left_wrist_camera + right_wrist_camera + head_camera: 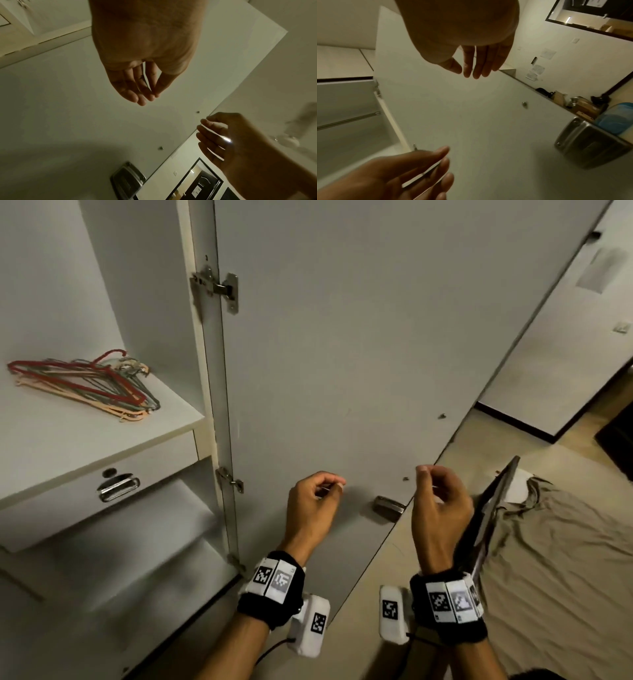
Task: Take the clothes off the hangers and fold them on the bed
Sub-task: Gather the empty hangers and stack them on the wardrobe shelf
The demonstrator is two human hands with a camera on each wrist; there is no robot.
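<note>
Hangers (85, 386) stacked on shelf (102, 433), far from both hands

a heap of thin wire hangers (85, 385) in red, grey-green and peach; a white wardrobe door (342, 354); olive-brown crumpled bed sheet (565, 559); black wristbands (270, 594) bearing black-and-white square-patterned tags.

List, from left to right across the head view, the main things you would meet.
Pile of hangers on the shelf → drawer handle → door hinge → left hand → right hand → olive garment on the bed.
</note>
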